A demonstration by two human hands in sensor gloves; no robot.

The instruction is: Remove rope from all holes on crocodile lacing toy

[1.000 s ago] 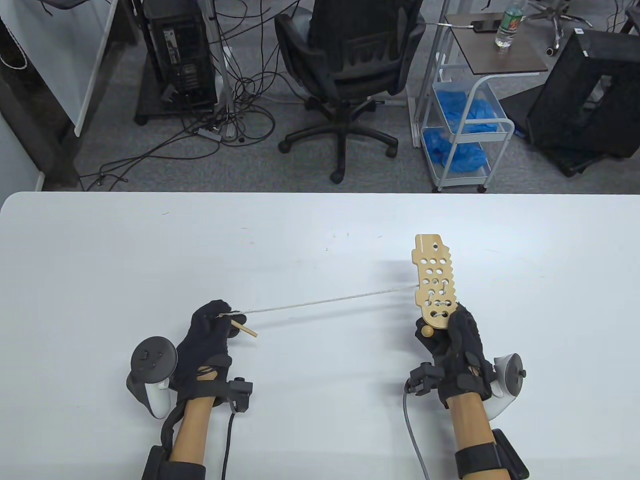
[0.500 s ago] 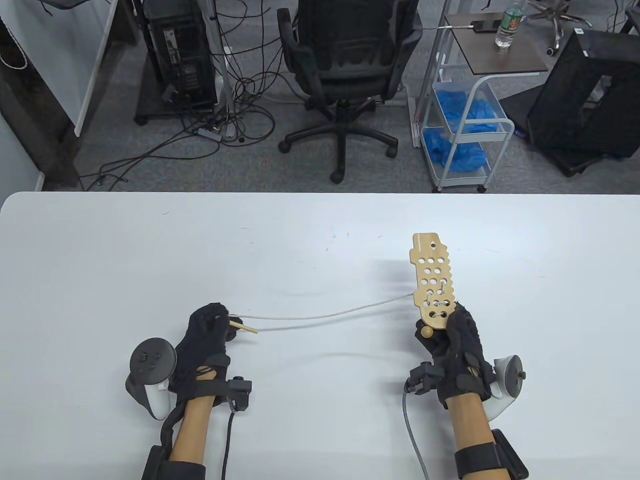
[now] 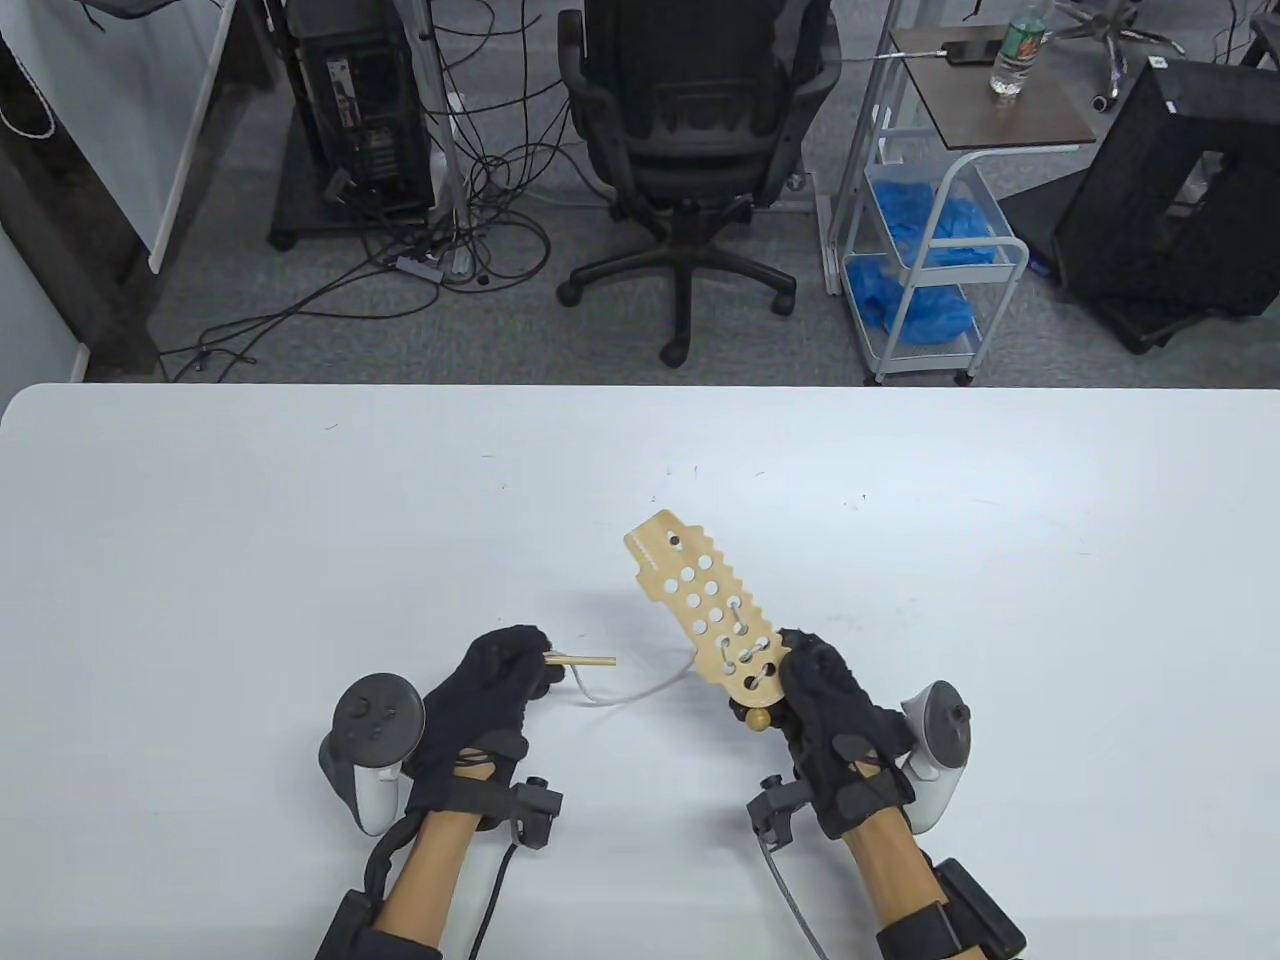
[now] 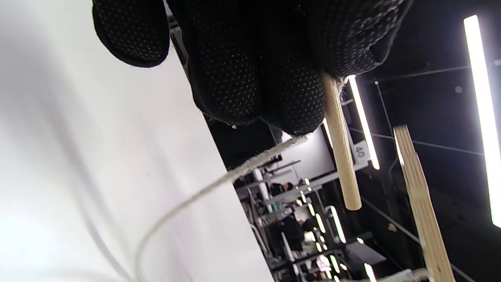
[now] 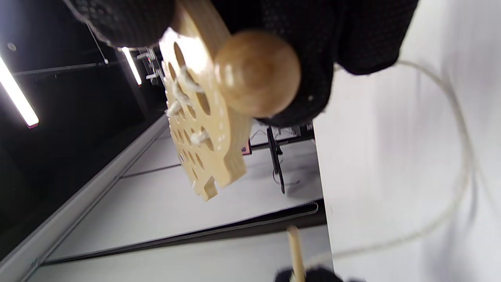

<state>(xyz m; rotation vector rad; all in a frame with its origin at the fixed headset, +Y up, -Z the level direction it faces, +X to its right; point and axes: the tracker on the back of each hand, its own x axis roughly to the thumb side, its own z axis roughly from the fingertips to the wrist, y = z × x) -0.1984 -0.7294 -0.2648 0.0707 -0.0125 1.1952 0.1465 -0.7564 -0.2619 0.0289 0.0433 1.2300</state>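
My right hand (image 3: pixel 815 690) grips the tail end of the wooden crocodile lacing board (image 3: pixel 705 605), held above the table and tilted up to the left. White rope (image 3: pixel 640 690) is still laced through the holes nearest my hand and hangs in a slack loop to my left hand (image 3: pixel 505 670). My left hand pinches the wooden needle stick (image 3: pixel 582 659) at the rope's end. The right wrist view shows the board (image 5: pixel 199 129), a round wooden bead (image 5: pixel 256 72) at its tail and the slack rope (image 5: pixel 450 196). The left wrist view shows the stick (image 4: pixel 339 145) and rope (image 4: pixel 219 184).
The white table (image 3: pixel 300 520) stretches wide around both hands. Beyond its far edge stand an office chair (image 3: pixel 695 120), a computer tower (image 3: pixel 360 110), floor cables and a white cart (image 3: pixel 940 260) holding blue material.
Both hands have moved toward each other at the table's middle. The rope, taut a second ago, now hangs slack in a short loop. The board has tilted to the left.
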